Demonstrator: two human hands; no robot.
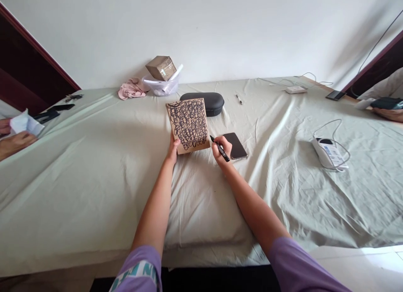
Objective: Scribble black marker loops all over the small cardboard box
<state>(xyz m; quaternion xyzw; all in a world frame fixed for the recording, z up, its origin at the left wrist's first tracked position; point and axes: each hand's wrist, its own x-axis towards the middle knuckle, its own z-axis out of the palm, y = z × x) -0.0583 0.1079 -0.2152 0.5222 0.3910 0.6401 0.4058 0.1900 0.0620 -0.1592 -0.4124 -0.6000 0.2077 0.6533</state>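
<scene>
A brown cardboard piece [189, 124] covered in black scribbles stands tilted on the pale green sheet [94, 166]. My left hand [172, 151] grips its lower left edge, fingers closed round it. My right hand [222, 148] is closed on a black marker [220, 148], tip pointing up-left, just short of the cardboard's right edge. A dark phone [236, 144] lies flat right beside my right hand.
A black oval case [209, 102] sits behind the cardboard. At the back are a pink cloth [132, 88], a plastic bag with a small box [161, 67] and a pen [239, 99]. A white device with cable [329, 152] lies right. Other people's hands show at both edges.
</scene>
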